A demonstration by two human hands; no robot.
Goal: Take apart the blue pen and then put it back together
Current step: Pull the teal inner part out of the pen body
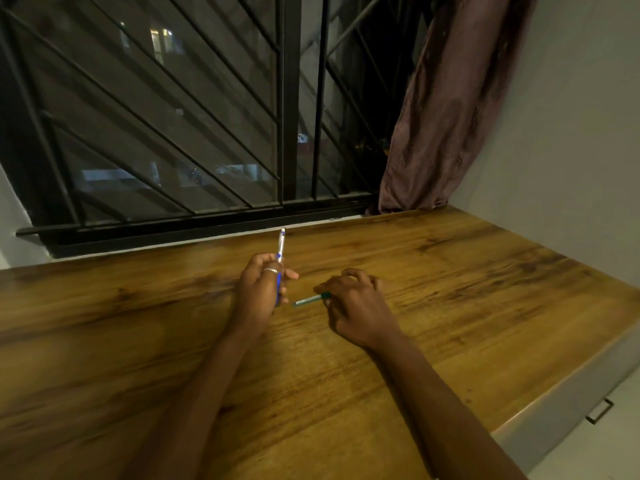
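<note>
My left hand [260,289], a ring on one finger, is closed around a blue and white pen [281,245]. The pen stands nearly upright, its white upper end poking above the fingers and its blue lower part showing below them. My right hand [353,303] rests low over the wooden table [450,289], with its fingers on a green pen [310,300] that lies almost flat, tip pointing left toward the left hand. Most of the green pen's far end is hidden under the fingers. The two hands are a short gap apart.
A barred window [284,133] runs along the table's far edge, with a brownish curtain [446,109] hanging at its right end. A white wall [571,133] borders the right side. A drawer with a metal handle [599,412] sits below the table's right edge.
</note>
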